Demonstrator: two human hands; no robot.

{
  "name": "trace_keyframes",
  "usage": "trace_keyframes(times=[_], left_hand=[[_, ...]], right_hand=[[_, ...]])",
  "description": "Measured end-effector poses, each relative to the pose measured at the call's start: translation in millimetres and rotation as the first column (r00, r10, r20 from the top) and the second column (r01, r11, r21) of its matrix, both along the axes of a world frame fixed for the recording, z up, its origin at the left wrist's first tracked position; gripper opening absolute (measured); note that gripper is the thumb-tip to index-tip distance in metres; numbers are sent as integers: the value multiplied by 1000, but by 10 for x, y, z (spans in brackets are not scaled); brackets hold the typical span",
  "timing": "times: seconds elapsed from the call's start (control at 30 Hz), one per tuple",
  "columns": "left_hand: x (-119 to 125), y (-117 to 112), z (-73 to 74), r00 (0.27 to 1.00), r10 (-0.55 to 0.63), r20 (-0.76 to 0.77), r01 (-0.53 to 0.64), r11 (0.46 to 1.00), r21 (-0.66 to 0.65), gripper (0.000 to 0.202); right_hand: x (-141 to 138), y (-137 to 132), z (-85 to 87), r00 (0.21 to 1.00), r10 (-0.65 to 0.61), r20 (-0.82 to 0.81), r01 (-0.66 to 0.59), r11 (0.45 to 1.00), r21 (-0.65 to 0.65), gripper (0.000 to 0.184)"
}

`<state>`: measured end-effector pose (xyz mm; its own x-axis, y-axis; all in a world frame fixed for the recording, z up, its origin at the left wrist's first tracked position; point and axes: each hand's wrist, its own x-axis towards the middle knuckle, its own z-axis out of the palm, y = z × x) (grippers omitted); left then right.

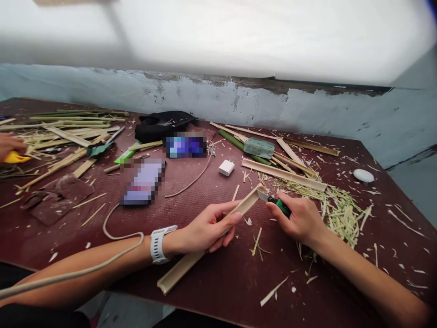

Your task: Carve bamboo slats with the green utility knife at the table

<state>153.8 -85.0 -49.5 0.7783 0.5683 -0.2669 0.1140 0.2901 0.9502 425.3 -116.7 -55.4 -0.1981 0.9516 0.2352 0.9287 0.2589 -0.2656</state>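
A split bamboo strip [180,272], hollow side up, slants across the near middle of the table. My left hand [213,226], with a white watch at the wrist, is wrapped round its middle. In my right hand [300,216] is a green-handled utility knife [282,206], gripped by the handle. Its blade meets the far end of the strip, at the inner face. Beside my right hand lies a heap of bamboo shavings [344,214]. Another split bamboo piece [285,174] rests just beyond the knife.
A white charger [226,167], a phone [143,182] with a cable, and a second phone [186,146] lie mid-table. Black cloth [164,124] sits behind them. Bamboo strips [71,132] pile up at left, near another person's hand [12,148]. A white oval case [363,176] is at right.
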Motion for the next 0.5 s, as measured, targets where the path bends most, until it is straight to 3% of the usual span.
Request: trace_keyframes(times=[0.27, 0.5], left_hand=[[-36, 10, 123, 997, -62, -55, 64, 997, 32, 64], [-33, 125, 250, 995, -65, -69, 62, 997, -44, 60]], right_hand=[[95, 5, 93, 986, 57, 155, -86, 978, 190, 48], [208, 185, 179, 975, 19, 223, -56, 985, 161, 53]])
